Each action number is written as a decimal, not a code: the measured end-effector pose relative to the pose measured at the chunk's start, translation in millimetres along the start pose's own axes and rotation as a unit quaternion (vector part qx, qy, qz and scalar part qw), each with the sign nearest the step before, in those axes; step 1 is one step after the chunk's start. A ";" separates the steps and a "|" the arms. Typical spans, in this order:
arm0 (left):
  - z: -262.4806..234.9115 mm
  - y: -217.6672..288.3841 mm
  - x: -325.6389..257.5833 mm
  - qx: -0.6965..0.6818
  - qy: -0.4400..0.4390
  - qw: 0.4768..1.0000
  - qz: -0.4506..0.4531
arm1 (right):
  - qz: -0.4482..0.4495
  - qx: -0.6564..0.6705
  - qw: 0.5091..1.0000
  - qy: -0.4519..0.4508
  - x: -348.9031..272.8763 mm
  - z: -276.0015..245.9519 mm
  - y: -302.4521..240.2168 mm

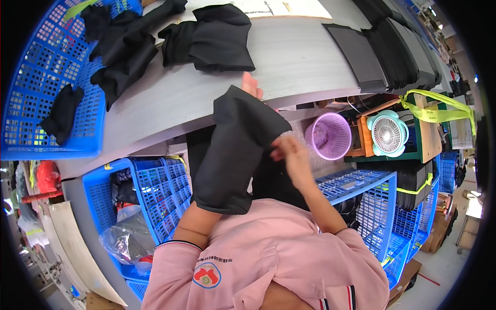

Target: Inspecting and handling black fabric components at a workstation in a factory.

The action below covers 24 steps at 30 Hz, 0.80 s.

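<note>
A black fabric tube is drawn over my left forearm, from near the elbow to the hand. Only the fingers of my left hand show past its far end, stretched out over the table edge; the palm is covered. My right hand is at the right side of the tube, its fingertips by the fabric's edge. Motion smears those fingers, so their grip is unclear. Beyond my left hand, a folded black fabric piece lies on the grey table.
More black fabric hangs over a blue basket at the far left. Stacked black sheets lie at the far right. A purple bin and a small teal fan stand right. Blue crates flank me.
</note>
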State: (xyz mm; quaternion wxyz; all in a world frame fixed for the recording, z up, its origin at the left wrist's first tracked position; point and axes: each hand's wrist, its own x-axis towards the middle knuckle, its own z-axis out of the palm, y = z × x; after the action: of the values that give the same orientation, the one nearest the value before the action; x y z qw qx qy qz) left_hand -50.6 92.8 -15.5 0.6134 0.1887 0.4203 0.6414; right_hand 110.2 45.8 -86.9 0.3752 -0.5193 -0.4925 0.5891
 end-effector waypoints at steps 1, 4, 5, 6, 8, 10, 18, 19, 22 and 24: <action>-7.8 -2.2 4.0 0.062 -0.015 0.997 0.030 | -0.069 0.051 0.996 0.015 -1.1 -11.0 -7.7; -15.5 -19.0 9.4 0.041 -0.007 0.999 -0.024 | -0.281 -0.049 0.956 0.064 0.6 -10.1 -37.9; -17.4 -20.9 8.9 0.028 -0.065 0.997 -0.036 | -0.276 -0.141 0.949 0.064 0.1 -7.9 -48.6; -14.3 -23.1 7.8 0.045 -0.042 0.997 -0.045 | -0.278 -0.105 0.955 0.010 4.0 -5.7 -57.3; -8.2 -20.1 4.7 0.119 -0.063 0.990 -0.032 | -0.240 -0.069 0.965 -0.082 5.1 -6.2 -69.1; -0.5 -13.2 0.0 -0.003 0.057 0.998 -0.008 | -0.182 0.083 0.959 -0.200 -0.2 -14.8 -73.1; -24.2 -16.0 -34.8 -0.098 -0.088 0.983 -0.130 | -0.072 0.263 0.957 -0.101 10.2 -32.5 -89.6; -32.8 -21.8 -41.5 -0.091 -0.115 0.979 -0.143 | -0.052 0.232 0.969 -0.073 19.6 -34.8 -96.5; -54.4 -40.4 -53.0 -0.075 -0.157 0.972 -0.156 | -0.094 0.172 0.980 -0.024 28.6 -37.4 -107.8; -66.3 -47.5 -53.9 -0.073 -0.158 0.972 -0.160 | -0.157 0.153 0.976 -0.017 24.9 -38.4 -108.7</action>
State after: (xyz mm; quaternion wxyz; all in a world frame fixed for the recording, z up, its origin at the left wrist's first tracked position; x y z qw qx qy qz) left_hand -61.6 16.4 -75.5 0.7788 0.1729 0.2947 0.5260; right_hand 135.9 102.2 13.5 0.5297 -0.3618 -0.4781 0.5999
